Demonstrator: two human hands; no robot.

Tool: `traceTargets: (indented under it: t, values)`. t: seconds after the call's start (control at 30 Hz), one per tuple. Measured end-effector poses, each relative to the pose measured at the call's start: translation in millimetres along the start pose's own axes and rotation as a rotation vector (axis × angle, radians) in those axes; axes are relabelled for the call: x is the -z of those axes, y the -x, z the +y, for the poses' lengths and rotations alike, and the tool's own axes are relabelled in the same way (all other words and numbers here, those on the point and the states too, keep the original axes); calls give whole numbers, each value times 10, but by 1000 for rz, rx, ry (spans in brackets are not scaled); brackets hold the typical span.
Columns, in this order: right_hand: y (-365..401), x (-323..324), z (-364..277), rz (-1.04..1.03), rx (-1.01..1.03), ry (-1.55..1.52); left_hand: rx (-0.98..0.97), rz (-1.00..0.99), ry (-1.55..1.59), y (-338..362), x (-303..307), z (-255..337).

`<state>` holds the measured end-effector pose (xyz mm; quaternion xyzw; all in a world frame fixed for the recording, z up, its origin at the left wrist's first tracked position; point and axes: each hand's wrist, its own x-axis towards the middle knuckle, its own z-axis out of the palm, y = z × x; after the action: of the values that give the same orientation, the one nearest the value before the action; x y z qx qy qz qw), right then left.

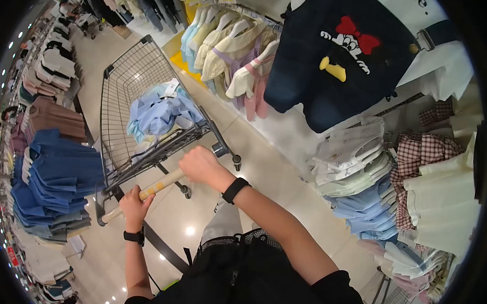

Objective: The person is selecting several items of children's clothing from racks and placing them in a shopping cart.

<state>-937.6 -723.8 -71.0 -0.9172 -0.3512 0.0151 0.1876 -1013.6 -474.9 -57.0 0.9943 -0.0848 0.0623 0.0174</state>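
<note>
A metal shopping cart stands in front of me, its basket pointing up and away. Both my hands are wrapped round its pale handlebar, which has yellow marks. My left hand grips it near the left end, and my right hand holds it close to the right end. Folded and crumpled light blue clothes lie inside the basket, with a white tag on top. Some paler cloth shows beneath them. Dark bands circle both my wrists.
Blue shirts hang on racks along the left. Children's clothes hang ahead, right of the cart. Large dark overalls with a cartoon figure hang at upper right, above more hanging garments. Tiled floor runs between the racks.
</note>
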Motion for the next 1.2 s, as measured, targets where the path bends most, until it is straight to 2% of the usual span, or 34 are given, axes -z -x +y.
traceTargets:
  t: [0.17,0.3,0.43,0.67,0.73,1.1,1.2]
  values:
    - [-283,58,209,-11,-37,55,6,60,-15,-277,-148,-132]
    - [-650,198,331,-27,-70,92,-41,245,-42,-579,-133,-220]
    - [-990,212,524,-27,-92,178,-79,286,20,-904,-129,-305]
    - [-1619,148,813,-49,-80,282,-34,304,27,-1505,-257,-598]
    - [-1825,96,898,89,-58,294,0,310,39,-1656,-266,-697]
    - [-2907,45,1398,209,58,245,40,343,21,-2587,-414,-1226]
    - [-3279,43,1577,315,114,237,66,311,-11,-2915,-392,-1358]
